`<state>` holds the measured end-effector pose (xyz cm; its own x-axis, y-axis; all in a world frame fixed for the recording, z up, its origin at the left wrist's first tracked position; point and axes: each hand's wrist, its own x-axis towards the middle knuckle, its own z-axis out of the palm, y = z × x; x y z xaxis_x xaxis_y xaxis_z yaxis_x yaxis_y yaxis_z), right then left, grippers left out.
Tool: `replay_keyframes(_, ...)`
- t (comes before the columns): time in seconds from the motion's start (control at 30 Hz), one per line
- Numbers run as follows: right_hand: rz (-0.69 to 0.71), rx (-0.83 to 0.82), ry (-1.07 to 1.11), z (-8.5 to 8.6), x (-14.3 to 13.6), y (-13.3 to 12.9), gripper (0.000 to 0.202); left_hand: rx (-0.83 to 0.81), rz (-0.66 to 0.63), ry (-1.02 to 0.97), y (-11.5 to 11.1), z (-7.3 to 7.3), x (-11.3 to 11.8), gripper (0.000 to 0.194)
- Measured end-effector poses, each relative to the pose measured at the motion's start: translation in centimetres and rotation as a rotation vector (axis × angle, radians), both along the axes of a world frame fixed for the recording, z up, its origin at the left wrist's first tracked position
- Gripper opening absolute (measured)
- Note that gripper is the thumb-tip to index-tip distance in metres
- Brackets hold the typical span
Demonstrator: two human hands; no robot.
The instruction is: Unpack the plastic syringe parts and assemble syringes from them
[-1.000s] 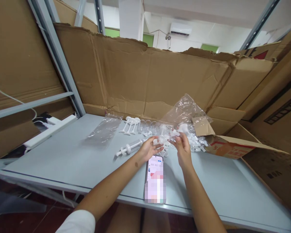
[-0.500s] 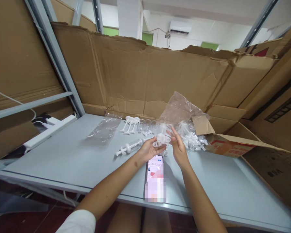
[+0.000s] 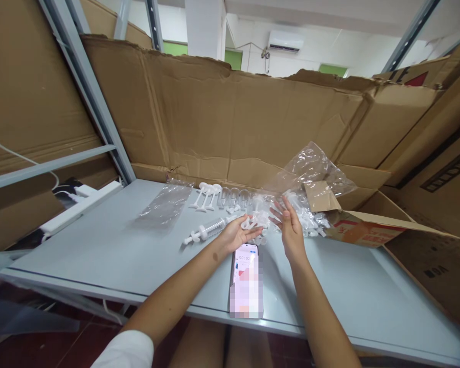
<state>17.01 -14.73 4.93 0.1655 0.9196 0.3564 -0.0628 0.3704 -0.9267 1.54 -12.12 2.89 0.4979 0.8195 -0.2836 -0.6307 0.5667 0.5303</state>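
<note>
My left hand [image 3: 238,236] is palm up above the table, with small white plastic parts [image 3: 248,223] resting at its thumb and fingers. To its right, my right hand [image 3: 292,232] is raised with its fingers apart and nothing gripped. Behind that hand lies a clear plastic bag [image 3: 310,162], crumpled over a pile of white plastic pieces [image 3: 310,221]; whether the fingertips touch it I cannot tell. Left of my left hand lies a large plastic syringe [image 3: 205,231] with a spring around it. White plungers [image 3: 206,197] and clear barrels [image 3: 233,197] are lined up behind.
A phone [image 3: 246,286] showing a timer lies near the front edge. A flat clear bag [image 3: 163,207] is at the left, with a power strip [image 3: 80,209] beyond it. An opened cardboard box [image 3: 368,230] stands at the right. Cardboard [image 3: 230,117] walls the back.
My right hand has moved right, away from my left hand, and its fingers have spread. The crumpled clear bag has shifted right. My left hand stays in place, its white parts now lying differently.
</note>
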Motion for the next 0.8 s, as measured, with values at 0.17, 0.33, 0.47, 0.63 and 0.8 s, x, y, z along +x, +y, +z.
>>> replay_keyframes(0.17,-0.064,-0.009,-0.006,-0.5,0.6,0.4,0.051,0.067,0.071,0.075,-0.1,0.9,-0.7,0.029)
replay_keyframes(0.33,-0.083,-0.011,0.009,-0.9,0.9,0.6,0.051,0.214,0.052,0.197,-0.1,1.0,-1.3,0.045)
replay_keyframes(0.47,-0.098,-0.002,0.071,-0.6,0.9,0.4,0.050,0.373,0.002,0.304,0.2,0.2,-1.7,0.048)
replay_keyframes(0.63,-0.053,-0.045,0.245,0.0,1.1,-0.1,0.047,0.545,0.091,0.518,0.4,0.2,-1.7,0.048)
replay_keyframes(0.8,0.156,-0.165,0.332,0.5,1.5,-0.6,0.047,0.603,0.265,0.592,0.8,0.6,-2.0,0.052)
